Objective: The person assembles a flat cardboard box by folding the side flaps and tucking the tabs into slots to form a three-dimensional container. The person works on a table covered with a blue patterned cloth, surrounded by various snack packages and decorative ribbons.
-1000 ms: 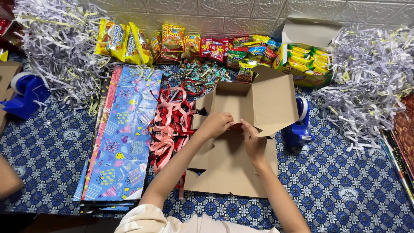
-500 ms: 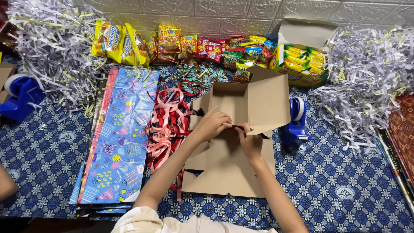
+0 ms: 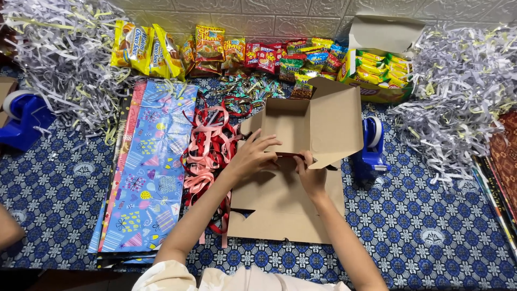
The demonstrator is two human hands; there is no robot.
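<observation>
Cardboard box [image 3: 318, 121] half-folded, both hands' fingers [image 3: 269, 144] partly hidden

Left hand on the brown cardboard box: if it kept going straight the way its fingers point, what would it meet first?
Probably the upright back wall of the brown cardboard box; the left hand points up and right into it, though depth is unclear.

A single head-worn camera looks steeply down from above the person's own forearms, close over the left hand [image 3: 253, 156] and right hand [image 3: 311, 175], facing the tiled wall [image 3: 258, 16] beyond them; no second view shares the scene.
</observation>
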